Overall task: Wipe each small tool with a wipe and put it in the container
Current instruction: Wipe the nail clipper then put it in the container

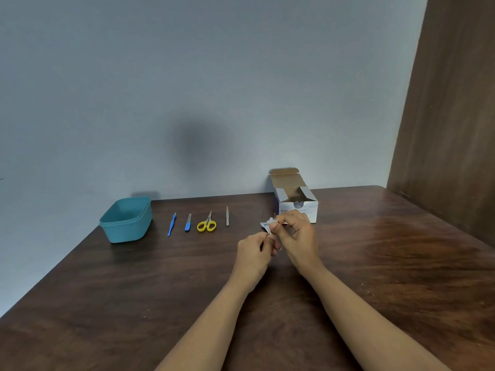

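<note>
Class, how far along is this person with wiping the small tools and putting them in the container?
Done: nothing shows inside the teal plastic container. In hand: the left hand grips a thin metal tool while the right hand pinches a white wipe on it. Left: the blue-handled pick, blue-handled file, yellow-handled scissors and grey metal tweezers lie in a row.

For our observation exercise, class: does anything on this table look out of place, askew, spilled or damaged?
Nothing stands out. The teal container sits upright, the blue-handled tool, file, scissors and tweezers lie in a neat row, the swab box stands open, and nothing is spilled.
</note>
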`<state>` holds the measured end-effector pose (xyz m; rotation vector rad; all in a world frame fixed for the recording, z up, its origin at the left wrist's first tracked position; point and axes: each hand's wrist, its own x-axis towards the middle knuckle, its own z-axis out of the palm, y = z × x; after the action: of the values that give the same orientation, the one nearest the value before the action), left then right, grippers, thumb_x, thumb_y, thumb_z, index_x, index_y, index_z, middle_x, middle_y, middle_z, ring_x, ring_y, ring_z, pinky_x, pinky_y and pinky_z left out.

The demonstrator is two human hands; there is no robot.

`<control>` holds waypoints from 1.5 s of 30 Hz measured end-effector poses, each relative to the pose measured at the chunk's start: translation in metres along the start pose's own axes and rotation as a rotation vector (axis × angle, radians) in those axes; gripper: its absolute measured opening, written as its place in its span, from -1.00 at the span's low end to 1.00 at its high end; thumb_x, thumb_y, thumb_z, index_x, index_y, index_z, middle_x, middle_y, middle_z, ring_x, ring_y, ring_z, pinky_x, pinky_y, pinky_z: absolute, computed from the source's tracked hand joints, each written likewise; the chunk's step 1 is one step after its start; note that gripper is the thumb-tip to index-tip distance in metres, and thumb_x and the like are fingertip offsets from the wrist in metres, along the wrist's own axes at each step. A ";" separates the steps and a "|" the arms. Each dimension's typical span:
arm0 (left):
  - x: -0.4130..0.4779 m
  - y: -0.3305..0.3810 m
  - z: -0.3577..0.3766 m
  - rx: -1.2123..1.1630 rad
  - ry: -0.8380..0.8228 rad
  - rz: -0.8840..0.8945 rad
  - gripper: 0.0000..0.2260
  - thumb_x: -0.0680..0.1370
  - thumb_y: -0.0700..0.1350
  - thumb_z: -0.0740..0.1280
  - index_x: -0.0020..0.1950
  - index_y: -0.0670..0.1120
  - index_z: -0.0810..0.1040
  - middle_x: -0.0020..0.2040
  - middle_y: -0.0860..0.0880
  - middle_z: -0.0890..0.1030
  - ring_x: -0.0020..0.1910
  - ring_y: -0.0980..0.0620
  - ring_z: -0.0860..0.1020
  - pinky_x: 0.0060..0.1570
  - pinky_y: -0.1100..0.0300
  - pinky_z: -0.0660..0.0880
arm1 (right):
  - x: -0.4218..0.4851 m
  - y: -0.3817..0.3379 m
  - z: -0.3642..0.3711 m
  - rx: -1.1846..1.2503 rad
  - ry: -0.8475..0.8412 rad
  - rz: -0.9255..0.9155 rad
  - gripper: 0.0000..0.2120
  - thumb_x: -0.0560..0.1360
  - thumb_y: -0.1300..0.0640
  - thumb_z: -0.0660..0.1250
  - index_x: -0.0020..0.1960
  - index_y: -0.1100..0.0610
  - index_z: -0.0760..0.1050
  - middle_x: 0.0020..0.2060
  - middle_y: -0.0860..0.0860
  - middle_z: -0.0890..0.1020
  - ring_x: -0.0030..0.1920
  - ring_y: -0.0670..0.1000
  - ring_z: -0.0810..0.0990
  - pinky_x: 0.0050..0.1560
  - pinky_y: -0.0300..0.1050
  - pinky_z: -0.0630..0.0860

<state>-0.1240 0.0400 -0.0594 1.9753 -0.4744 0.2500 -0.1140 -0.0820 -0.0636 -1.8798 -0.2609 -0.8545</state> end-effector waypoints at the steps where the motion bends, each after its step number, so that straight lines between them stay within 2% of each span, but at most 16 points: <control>1: 0.000 0.000 0.000 0.001 -0.001 0.007 -0.70 0.61 -0.17 0.19 -0.28 -0.03 0.56 -0.41 0.09 0.54 -0.37 0.27 0.49 -0.29 0.47 0.36 | 0.000 -0.001 0.000 -0.011 -0.011 -0.010 -0.87 0.47 0.22 0.40 -0.21 0.03 0.59 -0.21 -0.12 0.55 -0.03 -0.10 0.45 -0.07 -0.40 0.31; 3: 0.000 0.000 0.000 0.005 -0.001 0.010 -0.70 0.61 -0.17 0.19 -0.29 -0.02 0.55 -0.41 0.08 0.54 -0.37 0.27 0.49 -0.30 0.47 0.36 | 0.000 0.000 -0.001 -0.014 -0.024 -0.022 -0.89 0.49 0.23 0.38 -0.18 0.09 0.62 -0.20 -0.08 0.56 -0.02 -0.11 0.45 -0.07 -0.48 0.28; 5: 0.000 0.000 0.000 0.001 0.004 -0.001 -0.69 0.62 -0.17 0.18 -0.28 -0.02 0.56 -0.40 0.08 0.54 -0.37 0.28 0.49 -0.30 0.48 0.35 | 0.000 0.001 0.000 0.006 -0.041 -0.011 -0.89 0.50 0.22 0.36 -0.16 0.08 0.63 -0.19 -0.10 0.57 -0.02 -0.15 0.44 -0.05 -0.46 0.29; 7: 0.000 0.001 0.000 -0.023 0.016 -0.030 -0.70 0.62 -0.16 0.18 -0.26 -0.05 0.58 -0.39 0.07 0.54 -0.37 0.28 0.48 -0.30 0.48 0.36 | 0.001 0.003 0.000 0.058 -0.037 0.021 -0.85 0.47 0.19 0.39 -0.18 -0.05 0.63 -0.20 -0.16 0.58 -0.01 -0.10 0.47 0.01 -0.31 0.35; 9: 0.001 0.001 0.000 -0.039 0.028 -0.049 -0.70 0.61 -0.16 0.17 -0.25 -0.06 0.59 -0.38 0.07 0.54 -0.37 0.28 0.47 -0.30 0.47 0.36 | 0.003 0.004 0.001 0.134 -0.014 0.070 -0.88 0.38 0.07 0.44 -0.24 -0.17 0.62 -0.23 -0.16 0.63 0.01 0.06 0.53 0.05 -0.07 0.44; 12: 0.001 0.000 0.000 -0.046 0.033 -0.059 -0.70 0.61 -0.14 0.18 -0.26 -0.04 0.58 -0.39 0.07 0.54 -0.37 0.28 0.47 -0.30 0.48 0.36 | 0.004 0.004 0.000 0.236 0.015 0.141 -0.91 0.28 -0.03 0.48 -0.21 -0.14 0.63 -0.23 -0.09 0.66 0.03 0.21 0.55 0.08 0.12 0.48; 16: 0.001 -0.002 0.001 -0.047 0.039 -0.051 -0.71 0.62 -0.13 0.19 -0.24 -0.07 0.61 -0.39 0.06 0.56 -0.36 0.26 0.49 -0.30 0.47 0.37 | 0.003 0.004 -0.001 0.211 0.011 0.108 -0.89 0.27 -0.05 0.48 -0.23 -0.09 0.60 -0.21 -0.10 0.64 0.02 0.17 0.54 0.11 0.23 0.45; 19: 0.001 -0.003 0.001 -0.034 0.035 -0.040 -0.71 0.62 -0.14 0.19 -0.25 -0.07 0.60 -0.39 0.06 0.56 -0.35 0.24 0.49 -0.30 0.47 0.37 | 0.003 0.003 0.001 0.154 -0.013 0.114 -0.90 0.30 -0.10 0.43 -0.22 -0.14 0.57 -0.13 -0.06 0.59 0.07 0.18 0.51 0.09 0.10 0.47; 21: 0.002 -0.003 0.001 -0.021 0.022 -0.031 -0.70 0.61 -0.16 0.19 -0.27 -0.04 0.58 -0.39 0.07 0.56 -0.36 0.24 0.49 -0.30 0.46 0.37 | 0.003 0.003 0.003 0.130 -0.048 0.120 -0.94 0.36 -0.09 0.39 -0.22 -0.13 0.54 -0.11 -0.01 0.55 0.02 0.25 0.52 -0.02 -0.11 0.51; 23: 0.002 -0.004 0.001 -0.004 0.013 -0.015 -0.70 0.61 -0.16 0.19 -0.29 -0.01 0.56 -0.40 0.08 0.55 -0.37 0.25 0.48 -0.31 0.45 0.36 | 0.002 0.005 0.003 0.060 -0.069 0.086 -0.93 0.44 0.03 0.37 -0.21 -0.08 0.51 -0.14 0.03 0.53 0.00 0.23 0.50 -0.09 -0.45 0.39; 25: 0.001 -0.004 0.002 0.004 0.011 -0.002 -0.70 0.62 -0.16 0.19 -0.29 -0.01 0.55 -0.40 0.08 0.55 -0.37 0.26 0.48 -0.31 0.46 0.35 | 0.002 0.004 0.001 -0.007 -0.065 0.077 -0.91 0.50 0.19 0.36 -0.17 0.05 0.52 -0.12 0.00 0.51 0.06 0.08 0.42 -0.11 -0.56 0.29; 27: 0.001 -0.004 0.002 0.007 0.008 0.003 -0.70 0.62 -0.16 0.19 -0.29 -0.02 0.55 -0.40 0.08 0.55 -0.37 0.27 0.47 -0.32 0.47 0.35 | 0.001 0.003 0.000 -0.064 -0.054 0.061 -0.90 0.51 0.25 0.34 -0.14 0.08 0.54 -0.10 -0.06 0.49 0.06 -0.01 0.37 -0.10 -0.58 0.23; 31: 0.001 -0.004 0.001 0.006 0.021 -0.002 -0.70 0.62 -0.17 0.19 -0.27 -0.04 0.57 -0.39 0.07 0.55 -0.37 0.28 0.47 -0.32 0.48 0.35 | 0.002 0.004 0.002 -0.099 -0.039 0.046 -0.86 0.50 0.26 0.35 -0.15 0.04 0.58 -0.12 -0.06 0.53 0.06 0.00 0.36 -0.06 -0.47 0.25; 37: 0.002 -0.006 0.002 -0.004 0.036 -0.018 -0.71 0.62 -0.15 0.18 -0.24 -0.08 0.60 -0.38 0.07 0.55 -0.35 0.28 0.48 -0.29 0.48 0.36 | 0.003 0.000 -0.003 -0.109 -0.025 0.070 -0.81 0.43 0.25 0.44 -0.22 -0.03 0.56 -0.15 0.00 0.60 0.05 -0.02 0.36 -0.09 -0.57 0.20; 42: 0.001 -0.006 0.003 0.015 0.005 0.024 -0.73 0.60 -0.22 0.20 -0.25 -0.09 0.58 -0.40 0.07 0.55 -0.36 0.25 0.49 -0.28 0.47 0.37 | 0.002 0.004 -0.007 -0.102 -0.075 0.080 -0.69 0.45 0.17 0.42 -0.27 -0.20 0.42 -0.13 -0.07 0.57 0.07 -0.04 0.32 -0.05 -0.43 0.25; 45: 0.001 -0.007 0.003 0.030 -0.008 0.046 -0.73 0.61 -0.22 0.19 -0.23 -0.09 0.58 -0.37 0.06 0.56 -0.35 0.26 0.49 -0.28 0.47 0.37 | 0.001 0.003 -0.005 -0.147 -0.073 0.027 -0.67 0.48 0.14 0.40 -0.28 -0.21 0.36 -0.14 -0.09 0.54 0.05 -0.03 0.34 -0.05 -0.28 0.32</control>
<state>-0.1203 0.0398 -0.0660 1.9970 -0.5242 0.2791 -0.1140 -0.0882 -0.0641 -2.0494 -0.2219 -0.8062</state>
